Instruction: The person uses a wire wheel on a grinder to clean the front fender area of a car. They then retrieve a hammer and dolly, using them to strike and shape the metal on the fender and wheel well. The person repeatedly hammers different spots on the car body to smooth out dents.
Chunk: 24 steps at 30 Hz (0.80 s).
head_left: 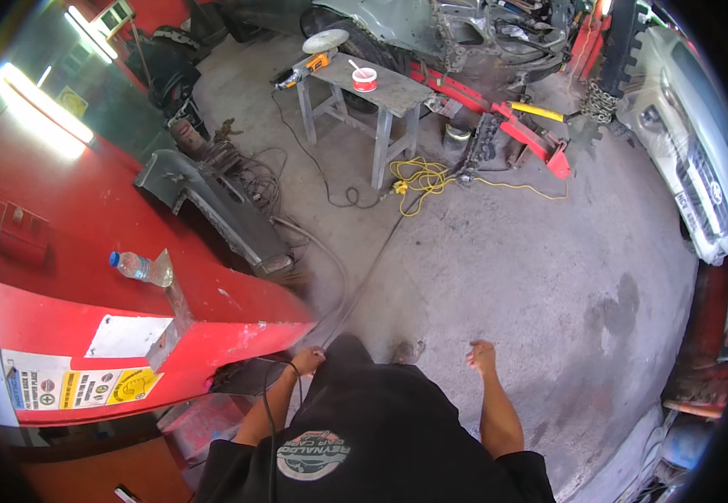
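My left hand [307,362] hangs low beside my body, at the end of a red panel [246,306], with its fingers curled; a dark cable [267,381] runs past it, and what it holds, if anything, I cannot make out. My right hand [482,355] hangs over the concrete floor [548,277], fingers loosely bent and apart, holding nothing. A clear bottle with a blue cap [142,268] lies on the metal ledge to my left.
A grey bench [393,92] ahead bears a yellow power tool [318,63] and a tub [364,80]. Cords [418,176], a loose car panel [209,210] and red steel beams [531,138] lie around it. A stripped car [414,25] stands behind, a white car [686,142] at right.
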{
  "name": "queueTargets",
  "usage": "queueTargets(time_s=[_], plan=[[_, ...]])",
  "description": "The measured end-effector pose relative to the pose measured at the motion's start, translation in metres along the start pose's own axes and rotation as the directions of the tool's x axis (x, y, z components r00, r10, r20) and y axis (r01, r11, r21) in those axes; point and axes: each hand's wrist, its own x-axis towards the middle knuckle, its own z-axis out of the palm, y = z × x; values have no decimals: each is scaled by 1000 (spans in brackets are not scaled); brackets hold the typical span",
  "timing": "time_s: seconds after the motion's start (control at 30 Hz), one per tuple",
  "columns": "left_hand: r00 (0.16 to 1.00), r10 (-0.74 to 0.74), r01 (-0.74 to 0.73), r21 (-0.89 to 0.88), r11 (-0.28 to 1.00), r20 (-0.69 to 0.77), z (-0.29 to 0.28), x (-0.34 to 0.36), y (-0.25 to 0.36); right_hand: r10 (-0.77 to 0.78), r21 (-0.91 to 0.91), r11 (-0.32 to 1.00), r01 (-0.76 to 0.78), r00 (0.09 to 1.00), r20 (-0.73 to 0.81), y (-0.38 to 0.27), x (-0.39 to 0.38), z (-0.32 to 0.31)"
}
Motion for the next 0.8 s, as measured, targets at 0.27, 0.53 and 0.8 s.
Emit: queueTargets(time_s=[0.27, 0.53, 0.8], plan=[[870, 238, -322, -130, 938, -431, -50, 69, 42, 158, -203, 974, -103, 947, 279, -24, -6, 69], [940, 87, -115, -66, 991, -329, -125, 204, 7, 21, -214, 977, 17, 985, 174, -191, 148, 140], [986, -145, 57, -657, 752, -80, -327, 273, 110, 34, -373, 925, 73, 961, 273, -433, 297, 256]])
